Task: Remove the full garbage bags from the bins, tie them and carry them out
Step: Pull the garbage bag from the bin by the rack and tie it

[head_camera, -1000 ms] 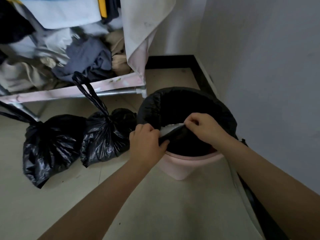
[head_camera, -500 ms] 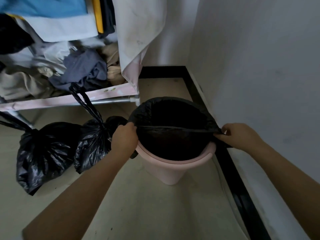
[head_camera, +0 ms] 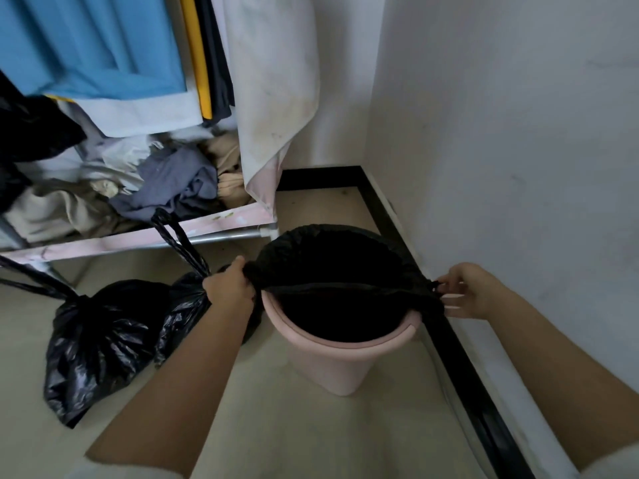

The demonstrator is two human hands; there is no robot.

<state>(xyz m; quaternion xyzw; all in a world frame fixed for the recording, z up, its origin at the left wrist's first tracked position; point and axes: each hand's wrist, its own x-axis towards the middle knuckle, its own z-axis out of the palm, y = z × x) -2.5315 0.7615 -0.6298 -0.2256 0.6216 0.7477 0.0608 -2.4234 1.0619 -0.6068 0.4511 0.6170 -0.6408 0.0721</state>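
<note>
A pink bin [head_camera: 340, 366] stands on the floor in the corner, lined with a black garbage bag [head_camera: 332, 257]. The bag's mouth is stretched wide across the bin's top, its near edge pulled taut above the pink rim. My left hand [head_camera: 230, 286] grips the bag's left edge. My right hand [head_camera: 465, 292] pinches the bag's right edge by the wall, fingers partly spread. Two tied black garbage bags [head_camera: 100, 337] lie on the floor to the left of the bin; the nearer tied bag [head_camera: 183, 305] sits partly behind my left forearm.
A clothes rack [head_camera: 138, 236] with a pink shelf full of crumpled clothes stands behind the bags, with hanging garments [head_camera: 103, 46] above. A white wall [head_camera: 518, 150] with a black skirting [head_camera: 460, 368] runs close on the right. Beige floor [head_camera: 311, 430] lies in front of the bin.
My hands moved apart from the middle of the bag's near edge to its left and right sides, stretching the mouth wide. The view tilted up a little.
</note>
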